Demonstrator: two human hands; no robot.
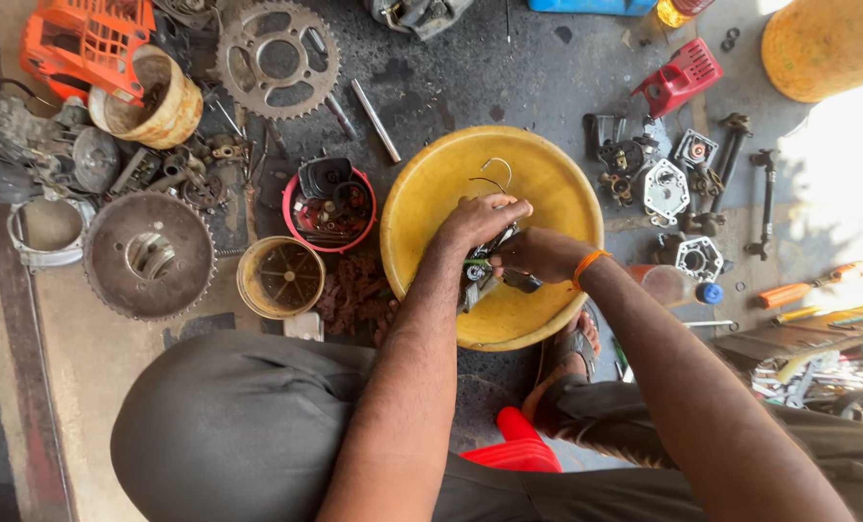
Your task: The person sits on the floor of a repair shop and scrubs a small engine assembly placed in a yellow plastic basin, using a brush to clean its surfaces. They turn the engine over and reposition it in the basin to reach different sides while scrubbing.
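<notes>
Over the yellow basin [547, 174], the small metal engine part [482, 269] sits pinched between both hands, left hand [480, 220] clamped on top, right hand [540, 255] gripping its right side, equally near.

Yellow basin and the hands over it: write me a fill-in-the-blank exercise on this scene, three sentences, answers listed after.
1. Both the left hand and the right hand grip a small metal engine part over a round basin coloured ____.
2. The right wrist wears a thin band coloured ____.
3. The toothed sprocket with open cut-outs lies on the floor to the ____ of the basin in the picture.

Missing words: yellow; orange; upper left
</notes>
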